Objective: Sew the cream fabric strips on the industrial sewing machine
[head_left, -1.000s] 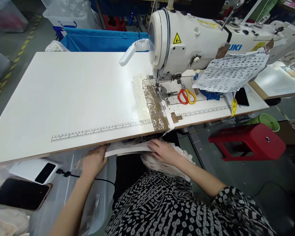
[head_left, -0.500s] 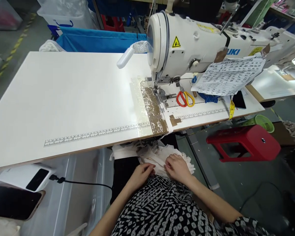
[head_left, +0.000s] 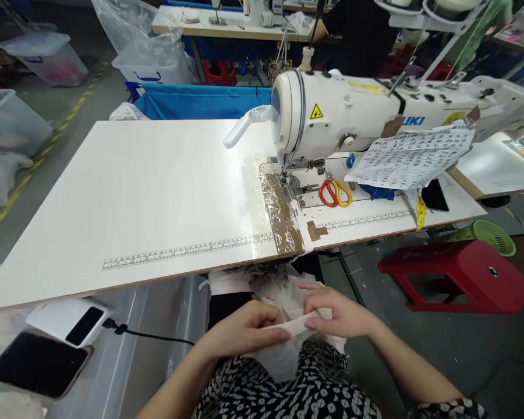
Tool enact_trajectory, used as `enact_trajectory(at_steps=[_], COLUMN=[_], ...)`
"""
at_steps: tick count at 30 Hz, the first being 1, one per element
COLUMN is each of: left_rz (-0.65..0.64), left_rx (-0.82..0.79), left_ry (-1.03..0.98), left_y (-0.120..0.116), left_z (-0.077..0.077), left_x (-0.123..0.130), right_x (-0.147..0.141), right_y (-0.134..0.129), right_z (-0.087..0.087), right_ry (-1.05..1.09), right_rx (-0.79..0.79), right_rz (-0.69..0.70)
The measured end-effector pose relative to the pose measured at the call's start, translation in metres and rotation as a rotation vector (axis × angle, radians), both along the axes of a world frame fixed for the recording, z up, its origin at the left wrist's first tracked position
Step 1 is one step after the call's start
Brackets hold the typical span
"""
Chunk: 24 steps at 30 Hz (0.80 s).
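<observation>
A thin white fabric piece (head_left: 280, 355) hangs between my hands over my lap, its upper edge stretched from one to the other. My left hand (head_left: 248, 330) pinches this edge between thumb and curled fingers. On the other side, my right hand (head_left: 334, 311) grips the same edge, thumb pressed against the fingers. Behind them, more crumpled white fabric (head_left: 283, 291) lies in a heap below the table's front edge. Above stands a white sewing machine (head_left: 332, 110), with no cloth visible under its needle.
Red-and-yellow-handled scissors (head_left: 335, 193) lie on the white table (head_left: 170, 186) near the needle. A written sheet (head_left: 413, 154) hangs from the machine. A red stool (head_left: 454, 270) stands right. A phone (head_left: 39, 364) and a white power bank (head_left: 70, 320) lie left. A person (head_left: 362, 35) is beyond.
Both hands have risen from the heap toward me, bringing up a white fabric piece held between them. The camera view has tilted upward, showing more of the room behind.
</observation>
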<state>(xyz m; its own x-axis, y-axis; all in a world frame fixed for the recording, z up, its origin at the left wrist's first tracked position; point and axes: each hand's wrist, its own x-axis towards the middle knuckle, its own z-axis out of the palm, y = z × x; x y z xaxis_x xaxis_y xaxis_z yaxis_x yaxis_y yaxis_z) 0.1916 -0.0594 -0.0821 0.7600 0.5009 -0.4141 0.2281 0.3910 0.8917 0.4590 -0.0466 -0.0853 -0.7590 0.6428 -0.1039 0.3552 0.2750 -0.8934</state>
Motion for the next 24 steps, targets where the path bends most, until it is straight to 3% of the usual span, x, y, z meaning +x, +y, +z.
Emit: enact_trajectory(at_steps=[3, 5, 7, 9, 12, 15, 17, 21, 24], left_rz=[0.042, 0.063, 0.121, 0.29, 0.543, 0.613, 0.607, 0.581, 0.754], left_rx=[0.224, 0.322, 0.422, 0.662, 1.218, 1.598, 1.635, 1.349, 1.253], left_ry=[0.199, 0.362, 0.529, 0.699, 0.92, 1.036, 1.116, 1.345, 1.425], left_y=[0.005, 0.01, 0.019, 0.031, 0.049, 0.056, 0.052, 0.028, 0.01], left_z=[0.022, 0.035, 0.048, 0.058, 0.062, 0.046, 0.024, -0.018, -0.03], left_x=[-0.057, -0.097, -0.132, -0.159, -0.18, -0.186, -0.186, -0.186, -0.183], right_x=[0.027, 0.047, 0.064, 0.076, 0.086, 0.089, 0.091, 0.093, 0.088], right_y=[0.017, 0.031, 0.049, 0.069, 0.096, 0.109, 0.108, 0.095, 0.085], right_z=[0.027, 0.05, 0.069, 0.077, 0.068, 0.039, 0.016, -0.017, -0.025], right_ry=[-0.165, -0.271, -0.33, -0.355, -0.373, -0.415, -0.468, -0.549, -0.545], right_rx=[-0.033, 0.043, 0.224, 0.516, 1.001, 1.292, 1.338, 1.224, 1.176], right_rz=[0.036, -0.009, -0.129, -0.301, -0.544, -0.621, -0.536, -0.419, -0.483])
